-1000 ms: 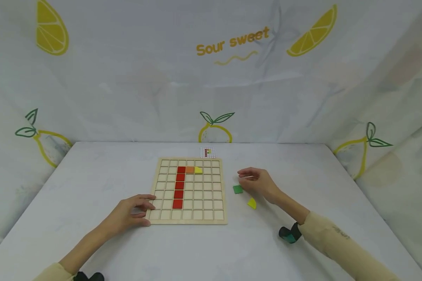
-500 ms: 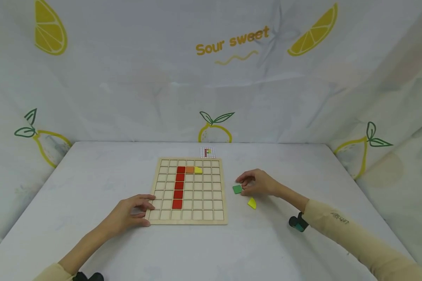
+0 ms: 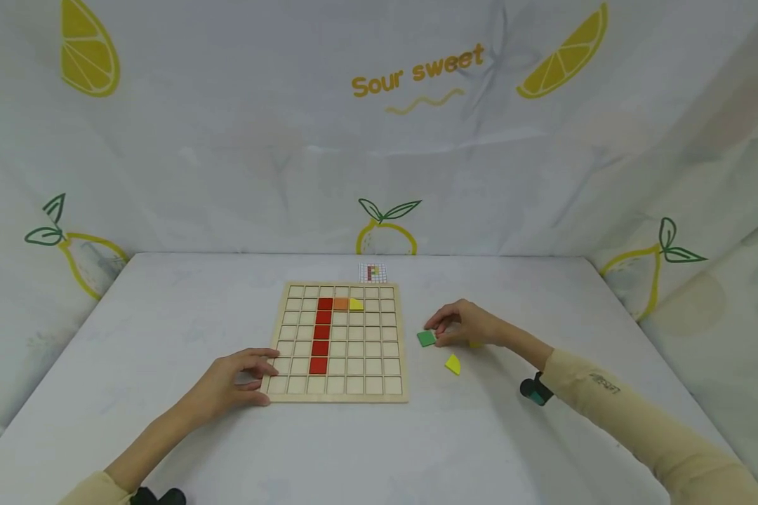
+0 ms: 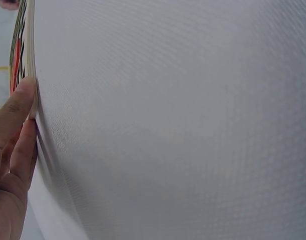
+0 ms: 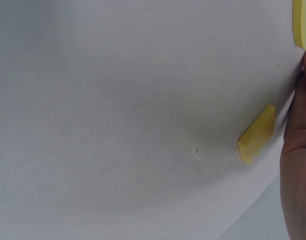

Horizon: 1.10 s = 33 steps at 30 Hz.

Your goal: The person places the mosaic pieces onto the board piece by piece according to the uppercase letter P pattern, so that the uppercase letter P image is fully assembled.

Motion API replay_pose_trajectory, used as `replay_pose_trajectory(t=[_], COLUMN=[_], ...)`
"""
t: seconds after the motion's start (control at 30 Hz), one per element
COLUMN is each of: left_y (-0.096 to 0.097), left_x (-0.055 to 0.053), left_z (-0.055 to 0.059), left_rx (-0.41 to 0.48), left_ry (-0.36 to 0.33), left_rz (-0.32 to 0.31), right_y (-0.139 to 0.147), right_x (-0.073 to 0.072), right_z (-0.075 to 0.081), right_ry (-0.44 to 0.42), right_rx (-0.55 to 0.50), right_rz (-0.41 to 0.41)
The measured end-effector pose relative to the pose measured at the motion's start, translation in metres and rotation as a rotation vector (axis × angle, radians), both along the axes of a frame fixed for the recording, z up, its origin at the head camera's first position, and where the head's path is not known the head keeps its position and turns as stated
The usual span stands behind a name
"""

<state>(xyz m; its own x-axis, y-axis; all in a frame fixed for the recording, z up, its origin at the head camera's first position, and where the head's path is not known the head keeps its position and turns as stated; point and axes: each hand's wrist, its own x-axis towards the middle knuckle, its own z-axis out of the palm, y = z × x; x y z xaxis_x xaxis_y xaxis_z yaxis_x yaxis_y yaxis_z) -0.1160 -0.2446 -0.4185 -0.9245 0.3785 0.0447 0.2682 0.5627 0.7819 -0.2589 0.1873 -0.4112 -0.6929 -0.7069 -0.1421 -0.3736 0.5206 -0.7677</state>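
Note:
A square wooden grid board (image 3: pixel 382 394) lies on the table. It bears a column of several red square tiles (image 3: pixel 320 348), an orange tile (image 3: pixel 341 304) and a yellow quarter-round tile (image 3: pixel 356 304). My left hand (image 3: pixel 236 379) rests along its left edge, fingers loosely bent over the frame and thumb by the near corner. In the left wrist view the thumb (image 4: pixel 21 97) touches the board's side. To the right of the board, my right hand (image 3: pixel 464 324) has thumb and curled fingertips at the edges of a flat green square tile (image 3: pixel 426 339), pinching it.
Near my right hand lies a yellow quarter-round tile (image 3: pixel 453 364). Another yellow piece (image 5: pixel 258 134) sits under that hand, mostly hidden in the head view. A small printed pattern card (image 3: pixel 373 273) lies behind the board. A lemon-print curtain (image 3: pixel 246 140) hangs behind the table.
My right hand has lowered onto the green tile, its thumb and fingers drawing in to the tile's edges, and the right forearm has swung a little to the right. My left hand stays at the board.

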Motion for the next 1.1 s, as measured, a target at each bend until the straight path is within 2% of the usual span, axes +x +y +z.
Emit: replay_pose_trajectory(t=[0.53, 0.9, 1.1], left_y=[0.0, 0.001, 0.001], left_x=[0.0, 0.001, 0.001], left_z=[0.001, 0.001, 0.002], left_rx=[-0.007, -0.007, -0.013], left_ry=[-0.006, -0.009, 0.004], left_rz=[0.001, 0.005, 0.002], right_y=[0.001, 0.001, -0.005], right_x=[0.004, 0.009, 0.012], right_z=[-0.006, -0.006, -0.005], right_ry=[0.047, -0.006, 0.033], right_rx=[-0.054, -0.071, -0.022], right_rz=[-0.039, -0.174, -0.218])
